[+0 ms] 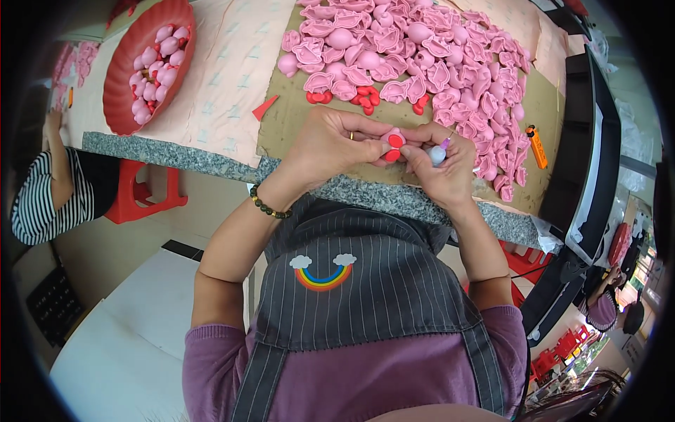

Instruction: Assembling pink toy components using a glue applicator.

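While the left hand pinches a small pink toy piece with red bits on it, the right hand is closed around a little glue bottle and points its tip at the piece. Both hands sit close together, almost touching, just above the edge of the brown cardboard sheet on the stone table.

I think the job is far from over. A big pile of pink pieces lies on the cardboard behind the hands, too many to count, surely dozens. Near the hands lie loose red parts, about eight or so, in small clumps. A red basket to the far left holds more pink pieces, about fifteen that I can see, so some work looks done.

One orange lighter rests at the right side of the cardboard. One red triangle scrap lies at its left edge. Another person in a striped shirt sits at the left.
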`<state>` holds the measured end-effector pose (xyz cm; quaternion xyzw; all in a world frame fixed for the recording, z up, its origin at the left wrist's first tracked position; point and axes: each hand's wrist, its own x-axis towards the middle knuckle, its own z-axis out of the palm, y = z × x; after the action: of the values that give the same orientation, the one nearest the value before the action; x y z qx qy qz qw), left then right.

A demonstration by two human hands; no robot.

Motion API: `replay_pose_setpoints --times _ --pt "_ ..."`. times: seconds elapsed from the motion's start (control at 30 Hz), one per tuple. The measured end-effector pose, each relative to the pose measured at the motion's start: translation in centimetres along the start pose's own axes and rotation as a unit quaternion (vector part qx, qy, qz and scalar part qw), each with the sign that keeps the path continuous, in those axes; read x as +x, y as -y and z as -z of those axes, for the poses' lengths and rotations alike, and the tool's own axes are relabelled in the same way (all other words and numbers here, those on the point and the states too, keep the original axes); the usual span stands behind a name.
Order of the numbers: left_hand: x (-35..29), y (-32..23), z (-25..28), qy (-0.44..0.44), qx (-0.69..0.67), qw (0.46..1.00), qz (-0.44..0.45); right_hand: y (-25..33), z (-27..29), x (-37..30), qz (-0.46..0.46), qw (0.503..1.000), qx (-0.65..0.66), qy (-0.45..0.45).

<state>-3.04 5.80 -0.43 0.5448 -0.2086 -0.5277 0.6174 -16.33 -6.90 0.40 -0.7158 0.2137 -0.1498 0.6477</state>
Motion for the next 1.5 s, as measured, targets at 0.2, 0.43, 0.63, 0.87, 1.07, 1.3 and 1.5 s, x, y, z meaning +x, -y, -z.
replay_pose_setpoints --times 0.2,0.43,0.63,0.87,1.07,1.3,1.5 --pt "-0.01 0.04 0.09 0.003 0.011 1.000 0.000 0.00 0.02 -0.12 -0.005 1.000 -0.001 -0.005" --pt "-0.03 0.43 0.25 -0.004 0.021 1.000 -0.007 0.00 -0.08 -0.11 -0.002 1.000 -0.007 -0.007" --pt "0.00 0.25 0.28 0.000 0.030 1.000 -0.006 0.05 -0.10 -0.19 0.001 1.000 -0.011 -0.011" --pt "-0.10 0.31 0.29 0.006 0.025 1.000 -0.002 0.06 -0.09 -0.30 0.005 1.000 -0.010 -0.010" --pt "-0.11 0.36 0.29 0.004 0.031 1.000 0.000 0.02 -0.08 -0.29 0.008 1.000 -0.007 -0.009" --pt "-0.15 0.06 0.32 0.005 0.022 1.000 0.002 0.00 -0.13 -0.26 0.002 1.000 -0.004 -0.012" --pt "0.21 0.39 0.26 0.036 -0.040 0.998 -0.029 -0.02 -0.06 0.22 0.005 1.000 0.012 -0.009"
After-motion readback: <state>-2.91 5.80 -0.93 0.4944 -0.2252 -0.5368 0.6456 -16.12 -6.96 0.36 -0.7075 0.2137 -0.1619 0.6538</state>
